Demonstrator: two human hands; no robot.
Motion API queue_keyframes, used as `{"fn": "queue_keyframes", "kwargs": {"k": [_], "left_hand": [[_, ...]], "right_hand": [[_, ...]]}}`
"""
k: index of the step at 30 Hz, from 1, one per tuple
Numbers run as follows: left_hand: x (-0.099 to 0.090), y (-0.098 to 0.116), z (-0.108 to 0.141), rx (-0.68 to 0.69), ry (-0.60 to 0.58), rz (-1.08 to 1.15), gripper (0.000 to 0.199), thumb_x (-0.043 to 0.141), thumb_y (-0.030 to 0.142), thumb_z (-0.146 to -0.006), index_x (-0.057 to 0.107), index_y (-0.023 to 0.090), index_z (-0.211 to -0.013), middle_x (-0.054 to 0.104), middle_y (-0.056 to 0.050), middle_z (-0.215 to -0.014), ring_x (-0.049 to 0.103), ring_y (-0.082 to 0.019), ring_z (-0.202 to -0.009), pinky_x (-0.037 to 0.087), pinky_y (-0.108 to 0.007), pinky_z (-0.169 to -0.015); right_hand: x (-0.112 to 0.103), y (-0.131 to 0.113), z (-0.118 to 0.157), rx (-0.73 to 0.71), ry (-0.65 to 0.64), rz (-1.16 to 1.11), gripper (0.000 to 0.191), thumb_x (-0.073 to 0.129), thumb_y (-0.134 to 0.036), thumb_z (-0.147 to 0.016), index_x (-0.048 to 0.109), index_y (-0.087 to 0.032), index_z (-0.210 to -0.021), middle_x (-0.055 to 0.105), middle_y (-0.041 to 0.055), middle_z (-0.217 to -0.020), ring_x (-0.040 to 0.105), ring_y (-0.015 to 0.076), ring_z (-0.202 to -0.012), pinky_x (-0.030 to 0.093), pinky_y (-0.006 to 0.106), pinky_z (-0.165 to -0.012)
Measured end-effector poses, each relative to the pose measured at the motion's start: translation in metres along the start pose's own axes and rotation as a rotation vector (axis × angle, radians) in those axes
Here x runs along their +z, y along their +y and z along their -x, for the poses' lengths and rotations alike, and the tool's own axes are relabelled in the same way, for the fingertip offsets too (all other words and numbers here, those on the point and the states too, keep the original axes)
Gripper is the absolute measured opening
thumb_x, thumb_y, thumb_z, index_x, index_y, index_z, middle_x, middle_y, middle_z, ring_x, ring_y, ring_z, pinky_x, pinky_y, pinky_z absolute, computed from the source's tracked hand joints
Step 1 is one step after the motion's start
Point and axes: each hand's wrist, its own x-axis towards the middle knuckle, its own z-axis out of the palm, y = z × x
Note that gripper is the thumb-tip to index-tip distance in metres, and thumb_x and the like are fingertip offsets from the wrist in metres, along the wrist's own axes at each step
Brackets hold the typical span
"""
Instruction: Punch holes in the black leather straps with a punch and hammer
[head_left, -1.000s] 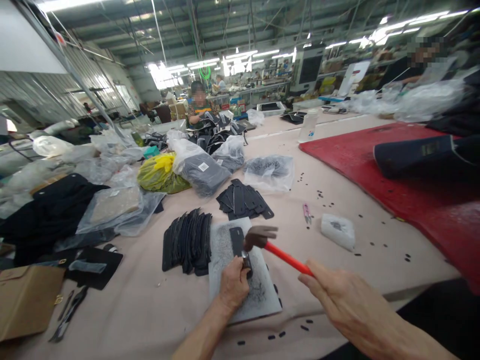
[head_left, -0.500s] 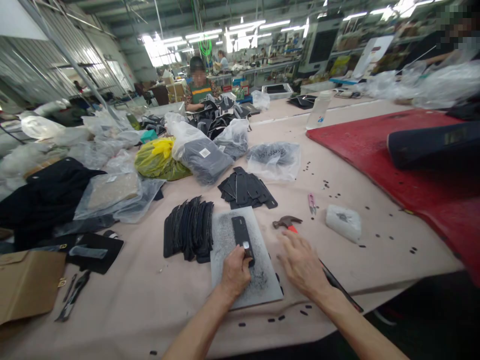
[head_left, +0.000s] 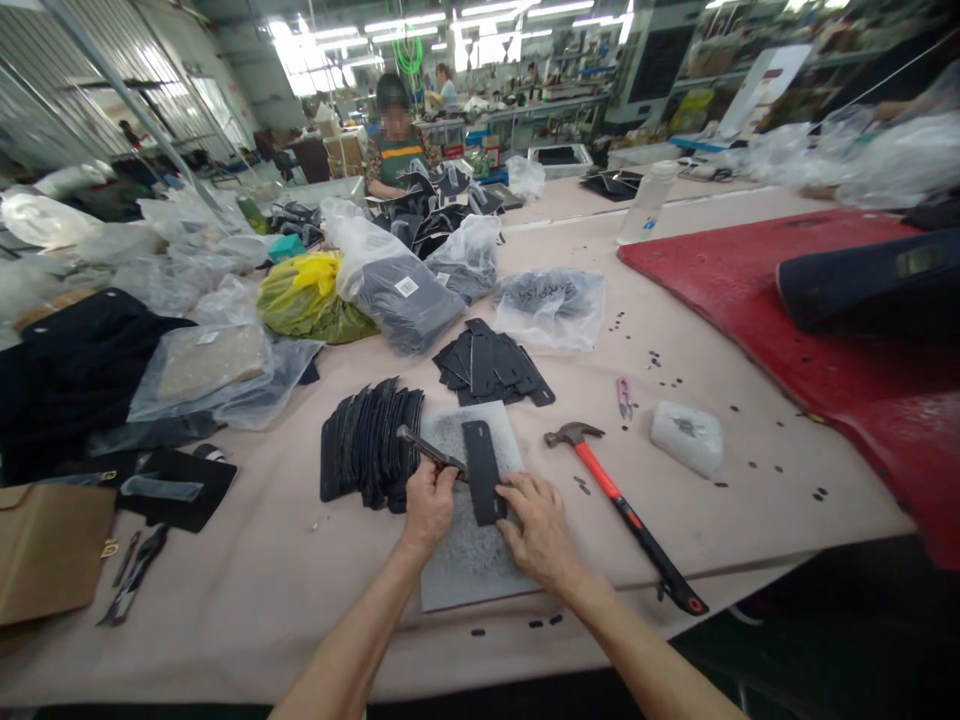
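L hand (head_left: 430,503): grip closed on metal punch (head_left: 433,453), tilted; R hand (head_left: 539,527): grip part-open, fingers at blk strip (head_left: 482,472)

Left hand (head_left: 430,503) closed; right hand's (head_left: 541,528) fingers apparently bent, both forearms reaching forward.

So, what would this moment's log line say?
left hand: holding metal tool | right hand: touching black strip | hammer: on table
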Motion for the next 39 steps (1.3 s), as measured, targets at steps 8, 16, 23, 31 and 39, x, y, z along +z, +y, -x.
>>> {"fn": "queue_keyframes", "kwargs": {"k": [8, 16, 23, 31, 39], "left_hand": [[0.004, -0.028, 0.019, 0.175, -0.060, -0.075, 0.022, 0.048, 0.021, -0.087, 0.069, 0.019, -0.096, 0.074, -0.006, -0.094, 0.069, -0.020, -0.090, 0.054, -0.030, -0.082], [0.002, -0.028, 0.019, 0.173, -0.055, -0.037, 0.023, 0.048, 0.019, -0.086, 0.068, 0.018, -0.098, 0.074, -0.007, -0.095, 0.069, -0.020, -0.091, 0.054, -0.030, -0.083], [0.004, -0.030, 0.023, 0.157, -0.055, -0.003, 0.024, 0.047, 0.013, -0.081, 0.068, 0.017, -0.093, 0.072, -0.007, -0.090, 0.068, -0.021, -0.089, 0.053, -0.031, -0.084], [0.007, -0.032, 0.031, 0.202, 0.010, -0.006, 0.023, 0.051, 0.008, -0.076, 0.066, 0.019, -0.089, 0.070, -0.006, -0.083, 0.067, -0.021, -0.082, 0.053, -0.031, -0.079], [-0.001, -0.033, 0.060, 0.170, 0.042, 0.101, 0.021, 0.048, 0.014, -0.082, 0.067, 0.019, -0.090, 0.069, -0.008, -0.083, 0.066, -0.023, -0.081, 0.054, -0.034, -0.075]], "right_hand": [[0.027, -0.013, -0.019, 0.180, 0.138, 0.130, 0.074, 0.066, -0.042, -0.073, 0.041, -0.014, -0.136, 0.034, 0.0219, -0.147, 0.032, 0.0398, -0.133, 0.026, 0.056, -0.106], [0.027, 0.015, -0.028, 0.305, 0.141, -0.013, 0.057, 0.046, -0.032, -0.084, 0.042, -0.009, -0.136, 0.050, 0.0204, -0.136, 0.046, 0.0318, -0.128, 0.038, 0.045, -0.103], [-0.015, 0.055, -0.042, 0.593, 0.071, -0.571, 0.032, 0.057, -0.047, -0.073, 0.060, -0.018, -0.085, 0.065, 0.0027, -0.064, 0.062, 0.0201, -0.058, 0.046, 0.028, -0.051], [-0.060, 0.009, -0.162, 0.376, 0.291, -0.328, 0.046, 0.054, -0.049, -0.075, 0.061, -0.012, -0.100, 0.068, 0.0173, -0.096, 0.064, 0.0275, -0.083, 0.051, 0.039, -0.068], [0.029, -0.084, -0.177, 0.076, -0.204, -0.238, 0.025, 0.045, -0.028, -0.081, 0.067, -0.018, -0.073, 0.065, 0.0013, -0.061, 0.059, 0.0152, -0.053, 0.043, 0.025, -0.053]]}}
